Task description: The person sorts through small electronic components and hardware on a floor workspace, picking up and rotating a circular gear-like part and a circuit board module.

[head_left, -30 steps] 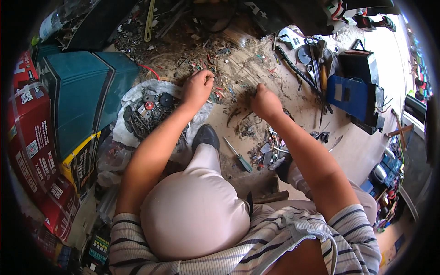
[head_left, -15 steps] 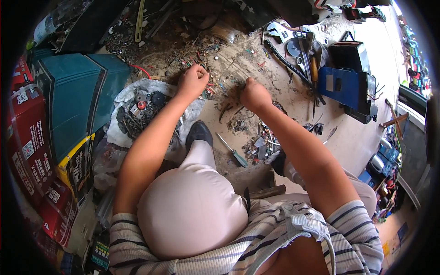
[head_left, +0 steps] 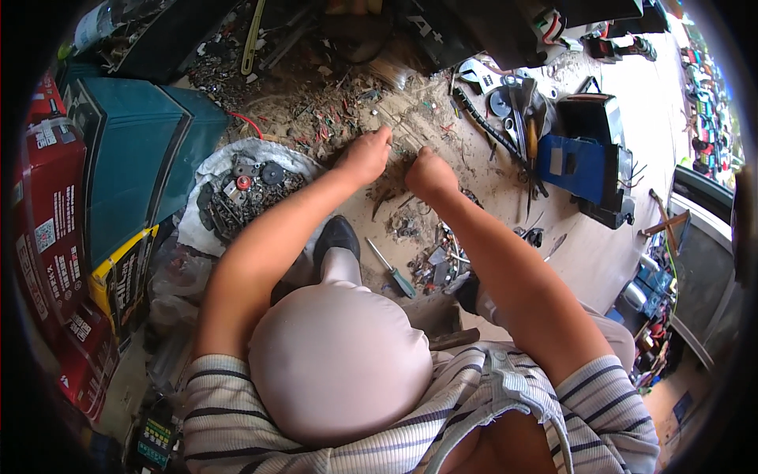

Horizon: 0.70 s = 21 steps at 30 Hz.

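Observation:
My left hand (head_left: 366, 156) hovers over the littered floor, its fingers pinched together. Close beside it, a short gap away, is my right hand (head_left: 432, 175), curled closed with the thumb on top. Whatever either one holds is too small or hidden to see. Around and beyond them lie scattered scraps (head_left: 335, 122), small coloured bits and dirt. A white cloth sack (head_left: 198, 229) left of my left forearm bears a heap of small metal parts (head_left: 264, 201). Below my hands a screwdriver (head_left: 400, 280) with a green handle lies near my shoe (head_left: 338, 238).
Green boxes (head_left: 130, 150) and red cartons (head_left: 55, 221) line the left side. At the right lie an adjustable wrench (head_left: 478, 75), other hand tools and a black-and-blue case (head_left: 580, 166). A small scrap pile (head_left: 438, 265) sits near my right forearm.
My left hand has moved right and nearer to me, closing the gap to my right hand. The right hand has shifted only slightly; both remain closed.

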Each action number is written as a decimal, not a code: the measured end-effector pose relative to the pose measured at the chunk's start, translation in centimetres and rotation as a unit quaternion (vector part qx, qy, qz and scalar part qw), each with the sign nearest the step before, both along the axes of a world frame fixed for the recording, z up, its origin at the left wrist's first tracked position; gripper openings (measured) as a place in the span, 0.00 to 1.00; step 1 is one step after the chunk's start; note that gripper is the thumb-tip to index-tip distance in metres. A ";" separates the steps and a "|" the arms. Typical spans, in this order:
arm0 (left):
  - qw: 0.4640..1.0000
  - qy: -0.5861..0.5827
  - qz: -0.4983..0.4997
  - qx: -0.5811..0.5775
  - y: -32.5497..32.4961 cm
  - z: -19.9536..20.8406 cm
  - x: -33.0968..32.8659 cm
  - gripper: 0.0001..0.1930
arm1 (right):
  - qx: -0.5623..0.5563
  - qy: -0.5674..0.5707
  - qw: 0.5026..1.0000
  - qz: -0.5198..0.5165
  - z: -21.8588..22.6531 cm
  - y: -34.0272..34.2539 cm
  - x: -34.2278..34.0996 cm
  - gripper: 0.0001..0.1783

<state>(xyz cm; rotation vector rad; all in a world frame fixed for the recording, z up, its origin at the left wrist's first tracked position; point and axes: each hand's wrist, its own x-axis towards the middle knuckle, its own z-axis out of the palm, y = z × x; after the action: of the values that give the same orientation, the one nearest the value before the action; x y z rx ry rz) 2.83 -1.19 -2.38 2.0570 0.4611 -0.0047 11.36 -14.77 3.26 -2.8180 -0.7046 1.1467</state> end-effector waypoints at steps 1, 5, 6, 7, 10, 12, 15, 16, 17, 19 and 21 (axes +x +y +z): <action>0.999 0.011 -0.015 0.030 -0.2 -0.2 0.1 0.07 | 0.002 -0.015 1.000 -0.002 -0.1 0.1 -0.2 0.18; 0.992 0.062 -0.041 0.100 -0.9 -0.9 0.5 0.07 | -0.001 -0.012 1.000 0.005 0.1 0.6 -0.2 0.18; 0.989 0.068 -0.048 0.123 -1.0 -1.0 0.5 0.07 | -0.002 -0.009 1.000 0.003 0.3 0.7 -0.3 0.18; 0.988 0.081 -0.069 0.114 -1.0 0.0 0.6 0.07 | -0.005 -0.005 1.000 -0.002 0.4 0.6 -0.3 0.19; 0.987 0.113 -0.079 0.088 -0.9 1.0 1.0 0.07 | -0.017 -0.006 1.000 -0.008 0.8 0.6 -0.2 0.19; 0.988 0.121 -0.075 0.061 -0.6 1.3 0.9 0.07 | -0.020 -0.004 1.000 -0.003 0.8 1.0 -0.3 0.18; 0.991 0.101 -0.073 0.047 -0.7 1.5 0.7 0.06 | -0.021 -0.008 1.000 0.002 0.5 0.9 -0.3 0.18; 0.993 0.073 -0.074 0.059 -0.9 1.5 0.8 0.06 | -0.019 -0.014 1.000 0.003 0.3 0.5 -0.2 0.18; 0.993 0.070 -0.075 0.057 -1.0 1.3 1.0 0.06 | -0.022 -0.016 1.000 0.002 0.0 0.4 0.1 0.18; 0.997 0.078 -0.006 0.018 -0.9 0.9 1.4 0.13 | -0.038 0.033 0.999 -0.006 -0.2 0.6 0.6 0.21; 0.993 0.012 0.071 -0.098 -0.3 0.1 0.8 0.06 | -0.042 0.021 0.999 0.003 -0.1 0.5 0.4 0.20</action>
<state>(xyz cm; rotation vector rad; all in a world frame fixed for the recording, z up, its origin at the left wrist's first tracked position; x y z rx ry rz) 3.65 -1.46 -2.26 1.8307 0.5971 0.0102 11.74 -14.23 3.19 -2.8514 -0.6789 1.2631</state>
